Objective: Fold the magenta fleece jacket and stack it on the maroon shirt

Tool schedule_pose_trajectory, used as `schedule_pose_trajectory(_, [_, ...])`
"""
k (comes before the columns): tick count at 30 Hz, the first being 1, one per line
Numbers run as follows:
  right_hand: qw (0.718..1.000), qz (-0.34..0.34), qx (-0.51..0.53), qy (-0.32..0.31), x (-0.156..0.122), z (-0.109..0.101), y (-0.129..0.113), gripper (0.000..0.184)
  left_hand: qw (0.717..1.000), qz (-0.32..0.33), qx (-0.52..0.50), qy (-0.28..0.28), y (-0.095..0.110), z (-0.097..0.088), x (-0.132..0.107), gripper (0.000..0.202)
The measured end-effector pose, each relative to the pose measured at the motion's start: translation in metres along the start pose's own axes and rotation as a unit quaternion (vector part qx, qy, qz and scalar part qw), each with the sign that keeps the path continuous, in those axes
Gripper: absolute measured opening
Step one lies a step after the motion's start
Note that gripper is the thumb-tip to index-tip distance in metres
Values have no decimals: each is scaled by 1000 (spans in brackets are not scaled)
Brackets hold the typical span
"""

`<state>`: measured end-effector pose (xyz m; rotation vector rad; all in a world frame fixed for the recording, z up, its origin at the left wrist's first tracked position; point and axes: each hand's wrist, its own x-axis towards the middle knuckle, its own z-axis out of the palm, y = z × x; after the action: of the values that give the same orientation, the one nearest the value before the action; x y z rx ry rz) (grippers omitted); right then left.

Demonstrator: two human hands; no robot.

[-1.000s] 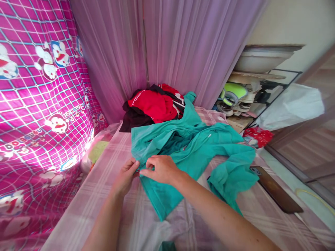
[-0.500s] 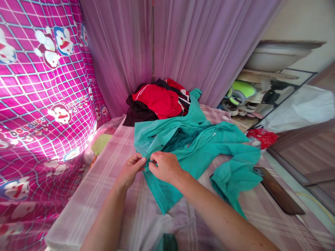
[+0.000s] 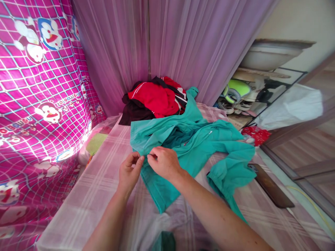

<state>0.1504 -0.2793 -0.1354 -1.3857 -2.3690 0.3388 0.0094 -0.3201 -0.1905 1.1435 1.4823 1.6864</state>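
Observation:
A teal zip jacket [image 3: 193,150] lies spread on the plaid-covered table, its front partly open and one sleeve bent towards the right. My left hand [image 3: 130,169] pinches at the jacket's lower left edge, thumb and forefinger together. Close beside it, my right hand [image 3: 164,163] also has its fingers closed on the same hem edge. The small bit of cloth or zip between the fingertips is too small to make out clearly.
Red and dark clothes [image 3: 154,99] are heaped at the back. A phone [image 3: 273,186] with a cable lies on the right of the plaid cover [image 3: 83,198]. A small dark green object [image 3: 166,241] is at the front edge. Shoes [image 3: 235,101] fill a rack at right.
Both hands stay at the jacket's hem, with the left hand turned slightly more upright. The whole view has shifted a little, so things appear further left.

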Motion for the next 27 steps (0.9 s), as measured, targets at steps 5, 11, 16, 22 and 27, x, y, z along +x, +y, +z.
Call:
schedule_pose_trajectory(5, [999,13,27,24,4,3,-7,20,997,42,48,44,2,-2,0,23])
schedule_pose_trajectory(11, [992,43,110,49,4,8,-12,19,999,-21,-47,8,2,-4,4,31])
schedule_pose_trajectory(16, [972,79,219,27,1,14,-10,19,990,-88,-92,-55,1,-11,9,36])
schedule_pose_trajectory(22, [973,64,216,47,-3,16,-8,17,990,-91,-83,-65,-3,-14,10,42])
schedule_pose_trajectory(27, [977,56,199,59,-5,16,-6,17,993,-68,-53,-83,6,-12,7,37])
